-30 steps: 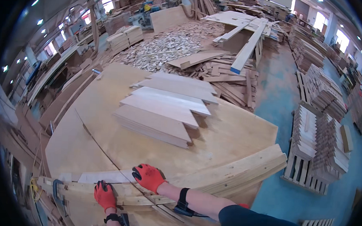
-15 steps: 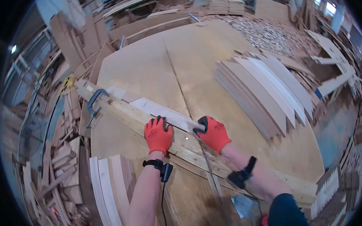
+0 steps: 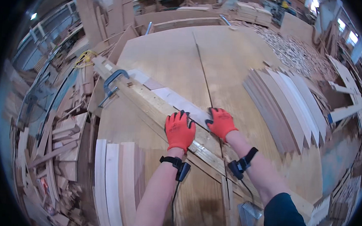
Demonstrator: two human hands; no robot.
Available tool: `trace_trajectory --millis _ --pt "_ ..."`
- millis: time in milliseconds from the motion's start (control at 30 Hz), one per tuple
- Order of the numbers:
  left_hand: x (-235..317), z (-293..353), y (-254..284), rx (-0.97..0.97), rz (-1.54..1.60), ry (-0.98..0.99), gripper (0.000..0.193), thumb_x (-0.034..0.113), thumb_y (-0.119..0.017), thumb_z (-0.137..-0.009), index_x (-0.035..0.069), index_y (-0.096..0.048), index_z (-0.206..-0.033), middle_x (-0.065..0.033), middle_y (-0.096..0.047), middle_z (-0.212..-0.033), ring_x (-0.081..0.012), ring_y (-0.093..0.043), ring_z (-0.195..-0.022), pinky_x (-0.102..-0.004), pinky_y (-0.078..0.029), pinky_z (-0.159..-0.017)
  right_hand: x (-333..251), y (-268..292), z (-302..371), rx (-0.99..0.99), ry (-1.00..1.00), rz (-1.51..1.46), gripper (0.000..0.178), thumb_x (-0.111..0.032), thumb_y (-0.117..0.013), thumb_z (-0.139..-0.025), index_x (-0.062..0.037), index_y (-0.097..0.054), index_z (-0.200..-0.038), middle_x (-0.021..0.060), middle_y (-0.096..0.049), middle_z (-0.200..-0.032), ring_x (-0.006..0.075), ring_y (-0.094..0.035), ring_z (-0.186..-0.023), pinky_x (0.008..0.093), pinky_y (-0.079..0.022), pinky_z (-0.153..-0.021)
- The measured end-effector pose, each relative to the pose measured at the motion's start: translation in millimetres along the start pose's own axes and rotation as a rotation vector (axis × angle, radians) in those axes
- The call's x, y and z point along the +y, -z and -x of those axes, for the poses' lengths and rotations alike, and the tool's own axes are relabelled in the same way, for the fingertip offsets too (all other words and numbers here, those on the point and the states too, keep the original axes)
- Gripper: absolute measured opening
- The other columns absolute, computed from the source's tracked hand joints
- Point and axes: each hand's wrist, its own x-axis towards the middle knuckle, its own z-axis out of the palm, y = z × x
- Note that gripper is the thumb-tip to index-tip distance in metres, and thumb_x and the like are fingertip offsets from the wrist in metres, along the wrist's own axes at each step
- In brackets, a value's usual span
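Both hands wear red gloves with black fingertips. My left hand lies across a long wooden beam, its fingers stretched toward a pale board along the beam's far side. At that board's right end my right hand curls its fingers around the edge, with the thumb toward me. Another pale piece sits end to end with the board, beyond a darker section. A blue-grey C-clamp grips the beam near its left end. Under everything is a large plywood tabletop with a dark slit.
Pointed, curved boards are stacked on the right of the table. Long boards stand at the near left. A small metal plate lies near my right forearm. Offcuts fill the left side; wood scraps are heaped at the back.
My view has shifted, so the table sits further right in it. My right hand has come closer to my left, at the board's end. The left stays on the beam.
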Motion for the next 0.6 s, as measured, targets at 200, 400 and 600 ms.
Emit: trace_trajectory --millis 200,400,600 --pt "1 2 -2 0.008 0.008 -0.01 0.046 0.035 -0.066 -0.088 0.009 -0.066 -0.126 -0.0098 -0.062 -0.137 -0.0307 -0.05 -0.132 -0.0469 -0.028 -0.119 -20 10 2 -0.029 0.11 0.059 0.071 -0.042 -0.073 -0.085 -0.0062 -0.051 -0.142 0.0169 -0.062 -0.129 0.0328 -0.058 -0.122 0.0448 -0.049 -0.099" --pt "0 2 -1 0.043 0.037 -0.05 0.042 0.032 -0.066 -0.088 0.009 -0.067 -0.123 -0.0113 -0.064 -0.131 -0.0297 -0.055 -0.124 -0.0454 -0.032 -0.115 -26 26 4 -0.043 0.209 0.32 0.069 -0.036 -0.073 -0.084 0.0012 -0.051 -0.138 0.0195 -0.068 -0.113 0.032 -0.066 -0.104 0.0417 -0.053 -0.089" --pt "1 3 -2 0.039 0.034 -0.081 0.039 0.03 -0.066 -0.087 0.01 -0.068 -0.12 -0.0103 -0.064 -0.129 -0.0297 -0.055 -0.122 -0.0458 -0.033 -0.115 23 42 48 -0.034 0.087 0.249 0.074 -0.041 -0.074 -0.084 0.0008 -0.05 -0.14 0.0197 -0.064 -0.115 0.0335 -0.063 -0.105 0.0423 -0.052 -0.087"
